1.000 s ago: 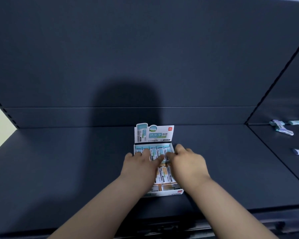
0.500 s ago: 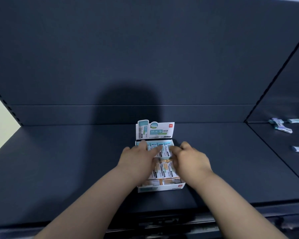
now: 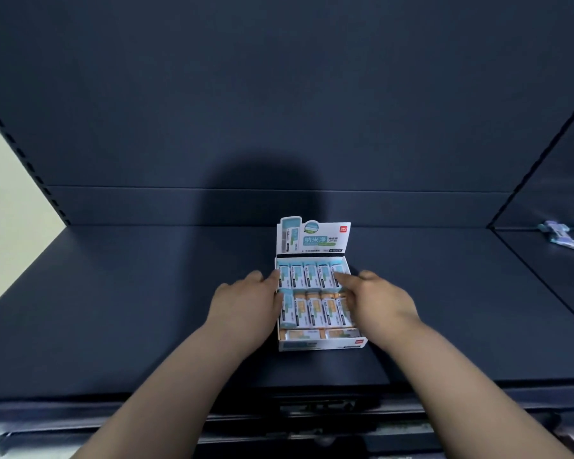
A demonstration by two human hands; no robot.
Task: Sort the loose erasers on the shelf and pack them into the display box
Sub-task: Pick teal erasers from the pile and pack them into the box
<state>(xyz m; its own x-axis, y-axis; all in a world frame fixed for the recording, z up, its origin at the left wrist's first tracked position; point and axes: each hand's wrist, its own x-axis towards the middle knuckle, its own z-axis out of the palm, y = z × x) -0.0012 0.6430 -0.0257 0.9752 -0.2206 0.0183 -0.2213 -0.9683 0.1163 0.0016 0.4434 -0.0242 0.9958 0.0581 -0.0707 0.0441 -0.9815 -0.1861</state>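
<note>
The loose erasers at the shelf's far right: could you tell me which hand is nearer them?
Right. The right hand touches the right side of the box, well left of the loose erasers; the left hand is at the box's left side, farther away.

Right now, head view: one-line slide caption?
Left hand and right hand touch the eraser-filled display box on a dark shelf.

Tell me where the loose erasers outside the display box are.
In the head view, the loose erasers lie at the far right edge, on the adjoining shelf section, well to the right of the display box and the right hand.
</note>
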